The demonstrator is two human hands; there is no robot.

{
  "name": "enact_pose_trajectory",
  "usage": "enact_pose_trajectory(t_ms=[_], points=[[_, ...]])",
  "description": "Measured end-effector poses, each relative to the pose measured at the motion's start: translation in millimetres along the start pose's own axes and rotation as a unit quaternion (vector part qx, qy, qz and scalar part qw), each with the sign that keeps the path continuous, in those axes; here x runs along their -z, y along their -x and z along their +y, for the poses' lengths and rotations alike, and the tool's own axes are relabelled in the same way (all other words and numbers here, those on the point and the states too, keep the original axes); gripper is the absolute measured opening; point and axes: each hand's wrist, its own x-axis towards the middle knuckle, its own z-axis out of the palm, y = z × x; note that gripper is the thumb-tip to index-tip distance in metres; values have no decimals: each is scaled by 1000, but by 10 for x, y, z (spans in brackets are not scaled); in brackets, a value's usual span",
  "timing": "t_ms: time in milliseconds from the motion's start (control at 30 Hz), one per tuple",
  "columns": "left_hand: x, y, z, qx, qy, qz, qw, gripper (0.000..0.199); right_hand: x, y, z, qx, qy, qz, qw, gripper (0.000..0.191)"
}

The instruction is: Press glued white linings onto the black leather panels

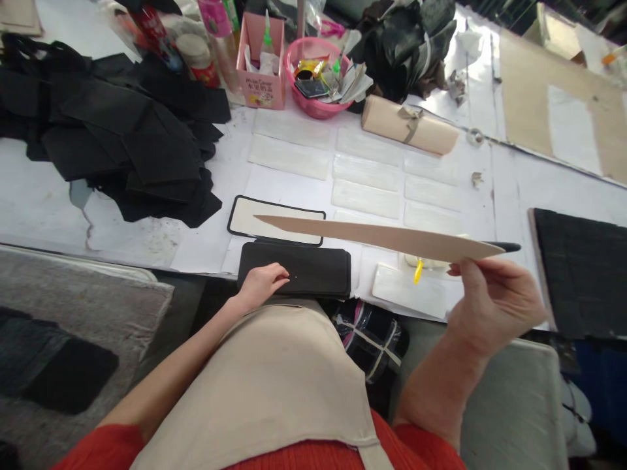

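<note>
My right hand (pixel 490 300) pinches one end of a thin tan sheet (pixel 392 239), held up nearly edge-on and reaching left over the table. A dark tapered tip (pixel 512 247) sticks out behind the sheet near my thumb; what it belongs to is hidden. My left hand (pixel 264 284) is over a short stack of black rectangular panels (pixel 318 271), its fingers curled together; anything between them is too small to make out. Just beyond the stack lies a white panel with a black border (pixel 240 219), partly behind the sheet's far end.
Several translucent pale strips (pixel 365 171) lie in rows on the white-covered table. Black cut pieces (pixel 122 124) are heaped at left. Behind stand a pink box (pixel 264 91) and a pink basket (pixel 321 109), beside a tied tan roll (pixel 431 130). A black stack (pixel 582 267) sits at right.
</note>
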Motion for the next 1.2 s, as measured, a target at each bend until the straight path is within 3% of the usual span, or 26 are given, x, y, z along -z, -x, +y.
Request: enact_pose_trajectory(t_ms=[133,267,400,533,667,800,900,1033,1133,1200], points=[[-190,-101,53,-14,-120,-25,992,12,63,-3,-15,8,6,-4,1000,19],[-280,-150,54,8,-139,-33,990,12,117,46,12,-4,7,-14,1000,18],[-263,-191,119,40,-140,-45,988,11,168,67,77,-9,13,-14,1000,18],[-204,-319,298,69,-195,-101,973,8,221,73,148,-10,36,-24,999,19],[-212,-469,429,25,-280,-176,944,12,262,77,198,-9,47,-34,998,20],[-223,-566,421,-49,-306,-227,923,13,277,73,245,-6,37,-39,999,20],[-164,-604,395,-69,-283,-240,926,9,289,70,266,-11,35,-46,998,20],[8,-476,304,-14,-173,-215,961,8,330,61,266,-15,23,-57,998,19],[153,-148,115,53,-26,-138,989,9,352,55,265,-17,17,-67,997,19],[232,158,-38,103,51,-76,990,16,341,56,268,-17,17,-72,997,18]])
